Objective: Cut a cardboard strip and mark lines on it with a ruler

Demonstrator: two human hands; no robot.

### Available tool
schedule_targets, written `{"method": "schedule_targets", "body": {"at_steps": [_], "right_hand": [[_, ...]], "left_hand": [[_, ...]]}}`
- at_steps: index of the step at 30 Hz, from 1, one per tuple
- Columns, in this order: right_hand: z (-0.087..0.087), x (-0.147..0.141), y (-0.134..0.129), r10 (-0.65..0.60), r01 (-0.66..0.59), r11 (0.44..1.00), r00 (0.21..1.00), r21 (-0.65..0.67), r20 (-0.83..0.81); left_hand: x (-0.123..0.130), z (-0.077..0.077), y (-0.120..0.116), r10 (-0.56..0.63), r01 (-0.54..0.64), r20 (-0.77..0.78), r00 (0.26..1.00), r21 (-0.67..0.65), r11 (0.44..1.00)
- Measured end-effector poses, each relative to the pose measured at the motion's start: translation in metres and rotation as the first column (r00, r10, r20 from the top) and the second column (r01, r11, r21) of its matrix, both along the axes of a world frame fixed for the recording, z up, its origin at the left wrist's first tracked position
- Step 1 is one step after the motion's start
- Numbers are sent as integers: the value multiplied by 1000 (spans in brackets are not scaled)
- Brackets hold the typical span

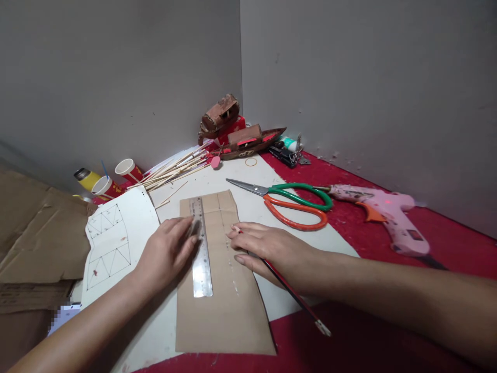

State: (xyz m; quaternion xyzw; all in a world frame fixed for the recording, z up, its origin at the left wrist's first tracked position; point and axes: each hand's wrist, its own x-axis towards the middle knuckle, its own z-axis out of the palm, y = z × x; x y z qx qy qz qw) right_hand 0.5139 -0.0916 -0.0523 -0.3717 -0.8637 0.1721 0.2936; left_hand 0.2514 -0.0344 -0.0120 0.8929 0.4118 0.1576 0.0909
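Note:
A piece of brown cardboard [227,324] lies flat before me, with a clear ruler [202,282] set lengthwise on its left part. My left hand [166,246] grips the ruler's left edge, its fingers bent and thumb on the ruler. In my right hand [272,251] is a red-and-black pencil [289,291], its far end sticking out toward the lower right. That hand rests on the cardboard's right edge, fingers closed. Faint pencil lines show near the cardboard's top. To the left, a white sheet [137,223] carries drawn truss shapes.
Green-and-orange scissors [267,190] and a pink glue gun [392,212] lie to the right. Thin wooden sticks [178,168], paper cups [128,170], a yellow bottle [87,180] and a model boat [248,142] stand along the walls. Large cardboard [42,233] is at left.

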Motion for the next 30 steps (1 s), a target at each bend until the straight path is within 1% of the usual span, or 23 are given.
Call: {"method": "schedule_targets", "body": {"at_steps": [1, 2, 4, 7, 10, 18, 23, 30], "right_hand": [[-1, 0, 0, -1, 1, 1000, 1000, 7, -3], [-1, 0, 0, -3, 3, 1000, 1000, 15, -5], [-3, -1, 1, -10, 10, 999, 1000, 33, -9], [-4, 0, 1, -1, 2, 999, 1000, 52, -13], [-4, 0, 1, 20, -19, 997, 1000, 73, -13], [-8, 0, 2, 7, -8, 993, 1000, 114, 4], [-5, 0, 3, -8, 9, 997, 1000, 77, -19], [-2, 0, 5, -9, 13, 998, 998, 68, -63]], "left_hand": [[-1, -3, -3, -83, 86, -41, 996, 55, 995], [-1, -5, -6, -148, 156, -92, 985, 81, 984], [-1, -9, -9, -211, 226, -190, 959, 60, 972], [-1, -13, -9, -205, 209, -278, 938, -18, 978], [-3, -16, -6, -198, 193, -297, 934, -48, 980], [-2, -15, -5, -210, 208, -294, 932, -37, 977], [-3, -18, -5, -221, 223, -275, 936, -22, 975], [-2, -20, -6, -229, 231, -260, 938, -23, 973]]}}
